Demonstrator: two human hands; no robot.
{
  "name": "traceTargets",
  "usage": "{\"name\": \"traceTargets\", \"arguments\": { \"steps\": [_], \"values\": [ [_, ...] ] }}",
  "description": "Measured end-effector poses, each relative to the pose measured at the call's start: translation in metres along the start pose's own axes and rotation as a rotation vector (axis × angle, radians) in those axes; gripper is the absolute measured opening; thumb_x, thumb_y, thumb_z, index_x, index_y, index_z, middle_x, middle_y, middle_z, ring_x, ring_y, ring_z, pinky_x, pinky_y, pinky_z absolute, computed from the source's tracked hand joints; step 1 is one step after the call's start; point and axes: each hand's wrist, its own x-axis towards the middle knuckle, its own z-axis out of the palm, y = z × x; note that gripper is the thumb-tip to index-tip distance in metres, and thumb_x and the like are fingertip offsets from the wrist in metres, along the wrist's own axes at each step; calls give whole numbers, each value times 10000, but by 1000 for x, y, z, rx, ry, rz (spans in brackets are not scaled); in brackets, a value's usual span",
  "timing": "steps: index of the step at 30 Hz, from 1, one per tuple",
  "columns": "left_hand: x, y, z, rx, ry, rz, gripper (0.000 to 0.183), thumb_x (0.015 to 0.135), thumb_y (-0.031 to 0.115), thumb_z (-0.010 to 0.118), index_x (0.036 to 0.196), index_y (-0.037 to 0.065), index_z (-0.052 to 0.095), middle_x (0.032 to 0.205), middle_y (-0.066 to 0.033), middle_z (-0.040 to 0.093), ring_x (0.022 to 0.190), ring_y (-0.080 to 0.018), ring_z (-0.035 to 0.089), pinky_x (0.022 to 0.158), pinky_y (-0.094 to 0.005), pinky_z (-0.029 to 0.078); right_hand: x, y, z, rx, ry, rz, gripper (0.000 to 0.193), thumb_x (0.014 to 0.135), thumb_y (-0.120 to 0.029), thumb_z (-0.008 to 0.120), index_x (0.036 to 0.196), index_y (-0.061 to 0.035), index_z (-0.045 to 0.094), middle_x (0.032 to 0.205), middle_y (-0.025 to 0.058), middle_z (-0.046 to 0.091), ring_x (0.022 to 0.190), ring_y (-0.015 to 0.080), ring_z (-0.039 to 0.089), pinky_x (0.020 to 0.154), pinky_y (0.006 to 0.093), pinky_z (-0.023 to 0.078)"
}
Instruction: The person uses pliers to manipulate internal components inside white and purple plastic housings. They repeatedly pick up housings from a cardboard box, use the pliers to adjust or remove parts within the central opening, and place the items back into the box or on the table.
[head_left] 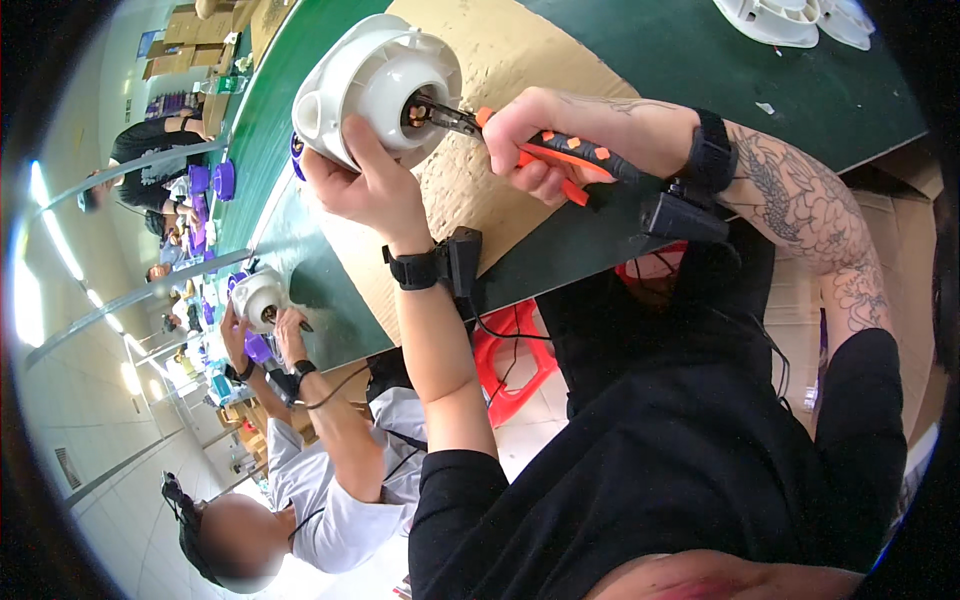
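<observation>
Currently your left hand (375,195) has the white housing (375,80) up above the cardboard sheet (510,50), toward the far left of the green tabletop (690,60). A sliver of purple shows behind its left edge.

Farther right, white plastic parts (780,20) lie at the far side, well apart from your work. To your left, a co-worker (340,460) in a pale shirt and dark cap handles a similar white unit (262,297); purple parts (224,180) sit beyond. Below the tabletop edge, a red stool (515,360); a black cable hangs across it from the box at your left wrist.

Pose: left forearm runs up from the lower edge, thumb across the housing's near face, fingers curling beneath. Right forearm comes in from the right, elbow bent, wrist turned inward.

Left grip is closed around the housing's lower side. In your right hand (545,140), the grip is wrapped firmly about the orange-and-black pliers (575,150); their nose reaches into the housing's round recess, by some coppery metal. Whether the tips pinch anything, you cannot tell.
</observation>
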Motion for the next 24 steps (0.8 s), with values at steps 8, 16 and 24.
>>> {"name": "traceTargets", "arguments": {
  "steps": [8, 16, 24],
  "values": [
    [2, 1, -1, 248, -108, -26, 335, 928, 280, 779, 961, -29, 655, 814, -42, 655, 706, -107, 572, 633, -257, 474, -17, -24, 28, -1068, 580, 19, 442, 660, -409, 708, 745, 24, 677, 650, 171, 638, 599, 291, 643, 594, 400, 503],
    [3, -1, 2, 73, -73, -65, 370, 879, 317, 809, 896, -18, 654, 780, -88, 689, 677, -144, 616, 627, -295, 500, -12, -3, 21, -131, 324, 102, 238, 766, -299, 644, 681, -116, 517, 601, -36, 410, 486, 65, 339, 449, 247, 300],
    [22, 24, 11, 278, -207, 4, 542, 803, 476, 826, 965, -29, 712, 821, -166, 743, 733, -288, 723, 720, -365, 560, -40, -16, 16, -1960, 821, -653, 377, 727, -284, 662, 836, 77, 674, 745, 198, 663, 763, 399, 656, 762, 467, 519]
  ]
}}
